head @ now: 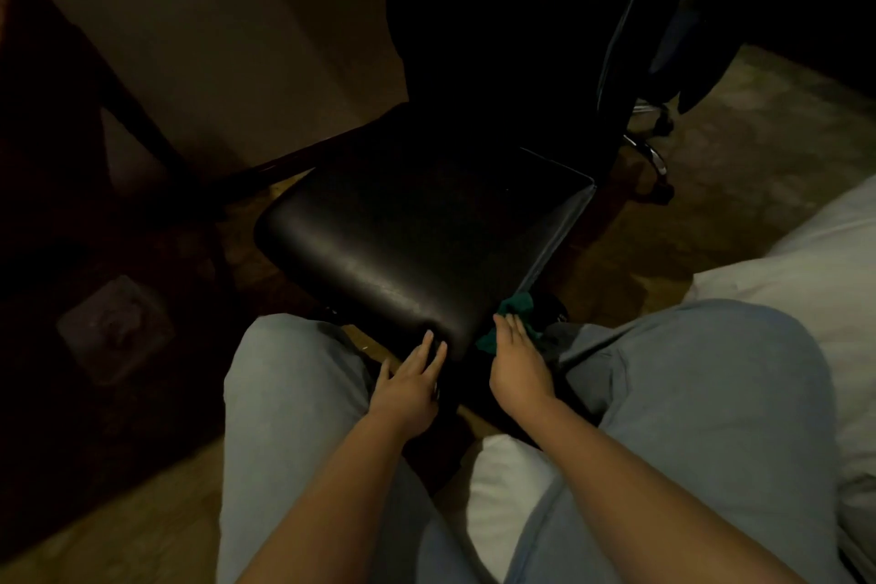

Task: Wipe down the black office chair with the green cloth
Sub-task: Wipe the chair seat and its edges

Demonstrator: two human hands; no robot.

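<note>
Far left: dark wooden furniture [71, 119] against the wall, w/ a pale squarish object [116, 327] on the floor below it, too dim to identify. Centre: black office chair [417, 242], seat facing the person, backrest rising at top, very dark. Person sits w/ knees in light jeans [289, 394] either side of the seat's near corner. Left hand [407, 382] lies flat vs. the seat's front edge, fingers straight and close together, tips touching the padding, thumb out to the side. Right hand [516, 363] just beside it, at the seat's right-hand side by the corner, fingers straight and together, palm pressing on the green cloth [521, 304]; cloth bunched btwn hand and seat edge, poking out above and below the fingers. Further right: chrome chair base [649, 152] w/ casters on the carpet, then white bedding [806, 261] at the right edge.
</note>
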